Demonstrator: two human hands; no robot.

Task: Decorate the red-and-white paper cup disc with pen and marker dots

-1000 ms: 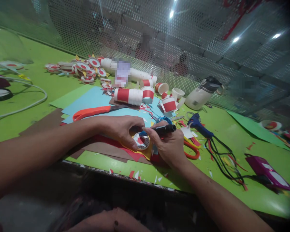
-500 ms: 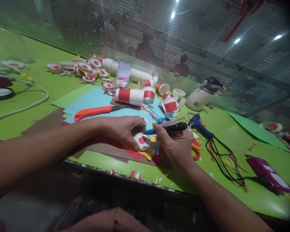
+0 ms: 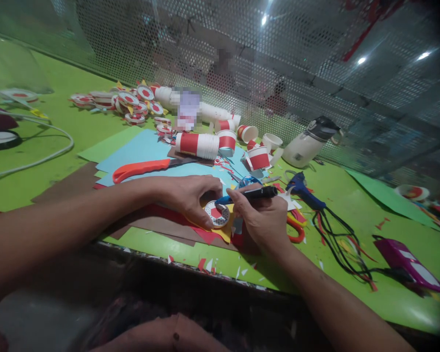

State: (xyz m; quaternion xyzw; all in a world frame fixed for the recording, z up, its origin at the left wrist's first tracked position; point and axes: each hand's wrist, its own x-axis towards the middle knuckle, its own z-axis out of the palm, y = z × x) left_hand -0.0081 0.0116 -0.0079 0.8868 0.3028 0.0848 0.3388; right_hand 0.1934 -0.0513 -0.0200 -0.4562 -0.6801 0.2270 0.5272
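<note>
My left hand (image 3: 192,198) curls thumb and fingers around a small round white disc (image 3: 217,221) with a red centre and dark dots. The disc lies on sheets of coloured paper, yellow (image 3: 224,235) showing just under it. In my right hand (image 3: 266,220) is a black and blue marker pen (image 3: 254,194), held in a writing grip. Its blue tip end touches or hovers just over the disc's upper edge; I cannot tell which. Scissors with orange and yellow handles (image 3: 297,231) lie beside my right hand, partly hidden by it.
An orange-handled knife (image 3: 143,169) rests on blue paper (image 3: 128,149). Stacked paper cups (image 3: 198,146) lie behind it. A pile of red-and-white discs (image 3: 128,100) sits at the back left. Right of me are a blue glue gun (image 3: 304,191), its cable, a purple device (image 3: 408,264) and a bottle (image 3: 304,146).
My right hand has shifted slightly left, bringing the marker tip over the disc's upper edge. My left hand keeps its hold on the disc.
</note>
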